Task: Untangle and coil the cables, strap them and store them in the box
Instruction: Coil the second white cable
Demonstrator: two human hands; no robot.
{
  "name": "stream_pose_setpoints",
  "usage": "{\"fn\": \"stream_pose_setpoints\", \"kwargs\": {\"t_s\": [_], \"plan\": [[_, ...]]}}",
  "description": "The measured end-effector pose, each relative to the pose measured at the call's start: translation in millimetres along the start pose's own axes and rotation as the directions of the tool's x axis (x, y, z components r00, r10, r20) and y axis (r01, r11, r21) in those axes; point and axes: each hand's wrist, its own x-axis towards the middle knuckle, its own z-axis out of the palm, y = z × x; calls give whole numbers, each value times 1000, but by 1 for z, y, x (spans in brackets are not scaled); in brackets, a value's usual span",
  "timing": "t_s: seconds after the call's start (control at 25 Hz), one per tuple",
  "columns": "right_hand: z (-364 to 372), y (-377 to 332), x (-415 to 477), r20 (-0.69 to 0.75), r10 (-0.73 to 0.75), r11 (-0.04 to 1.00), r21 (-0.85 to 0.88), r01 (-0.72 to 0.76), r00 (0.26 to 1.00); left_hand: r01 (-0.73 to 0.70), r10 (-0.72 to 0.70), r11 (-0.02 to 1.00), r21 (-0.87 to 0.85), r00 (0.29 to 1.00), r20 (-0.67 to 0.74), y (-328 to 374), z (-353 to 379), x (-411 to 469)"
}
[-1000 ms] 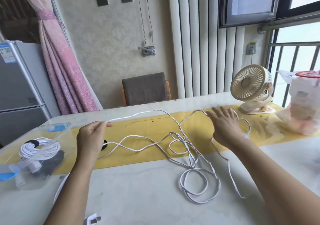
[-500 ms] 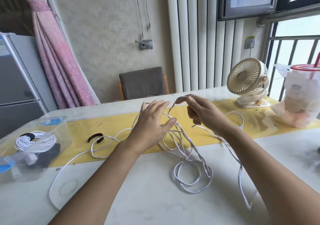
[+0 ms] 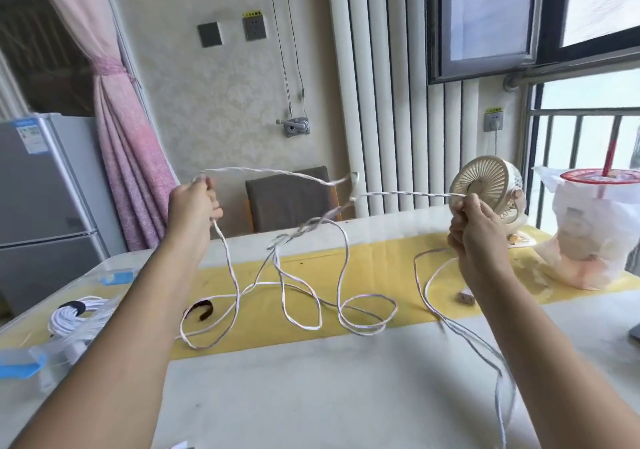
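White cable spans sideways between us — left hand and right hand each pinch it; its knot hangs nearer our left.

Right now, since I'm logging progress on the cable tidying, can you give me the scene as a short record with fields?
left hand: raised, grips the white cable
right hand: raised, pinches the same cable
white cable: stretched between the hands, tangled midway, loops trailing on the table; not yet coiled
black strap: lies loose on the yellow runner, unused
box: clear, at the table's left, holds a coiled cable with a black band
fan: stands behind the right hand
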Motion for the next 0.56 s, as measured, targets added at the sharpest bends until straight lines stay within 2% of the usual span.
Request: {"fn": "stream_pose_setpoints", "kwargs": {"t_s": [0.08,0.16,0.2,0.24,0.28,0.32,0.36,0.4,0.44,0.48,0.52,0.56], "plan": [[-19,-4,13,-182,44,998,-34,-51,982,74,-86,985,-153,993,-75,15,-31,14],[-28,6,21,-233,20,947,-306,-93,972,128,-139,989,-77,979,-151,7,-55,14],[-28,13,23,-197,-7,859,-503,-95,980,158,-148,987,36,971,-187,-5,-64,11],[-27,21,23,-149,-34,716,-693,-80,988,198,-156,960,196,965,-212,-18,-71,9],[-27,27,20,-104,-49,535,-843,-62,993,246,-172,882,403,962,-212,-30,-75,5],[-27,30,16,-81,-41,341,-938,-63,996,275,-213,716,642,961,-175,-40,-81,1],[-28,30,11,-90,-8,162,-983,-87,996,243,-288,455,857,950,-117,-48,-85,-5],[-28,29,7,-111,29,1,-994,-111,993,143,-395,151,978,916,-73,-52,-88,-12],[-27,27,3,-115,79,-152,-983,-102,990,4,-496,-122,992,866,-64,-53,-89,-20],[-25,26,-3,-102,132,-289,-955,-60,986,-125,-565,-323,938,821,-85,-48,-86,-30],[-23,28,-7,-82,172,-402,-915,-6,982,-238,-612,-434,869,785,-91,-40,-80,-39],[-21,31,-10,-47,190,-498,-866,55,981,-326,-640,-474,818,765,-66,-34,-74,-46]]}}
